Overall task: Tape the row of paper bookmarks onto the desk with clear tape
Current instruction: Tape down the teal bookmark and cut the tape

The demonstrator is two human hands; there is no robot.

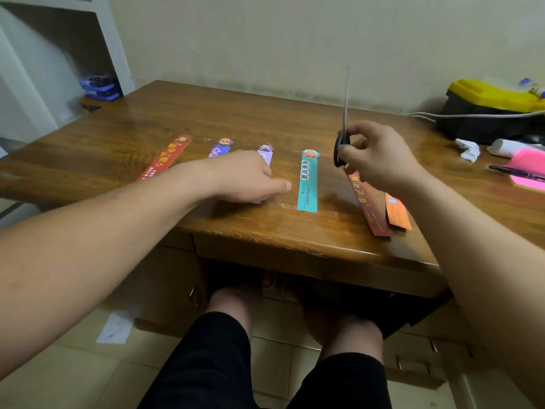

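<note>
Several paper bookmarks lie in a row on the wooden desk (265, 231): a red bookmark (171, 154), a blue-purple bookmark (220, 147), a lilac bookmark (265, 152), a teal bookmark (307, 184), a dark red bookmark (365, 208) and an orange bookmark (398, 214). My left hand (244, 178) lies palm down over the lower ends of the middle bookmarks, thumb pointing toward the teal one. A strip of clear tape (287, 205) glints beside the teal bookmark's foot. My right hand (380, 157) holds black-handled scissors (342, 143) upright above the desk, blades pointing up.
A black and yellow toolbox (489, 110) with a white cable stands at the back right. Near the right edge lie white tissue (467, 149), pink paper (528, 169) and a pen (513, 172). Blue packs (100, 87) sit on a shelf at the back left. My knees are under the desk.
</note>
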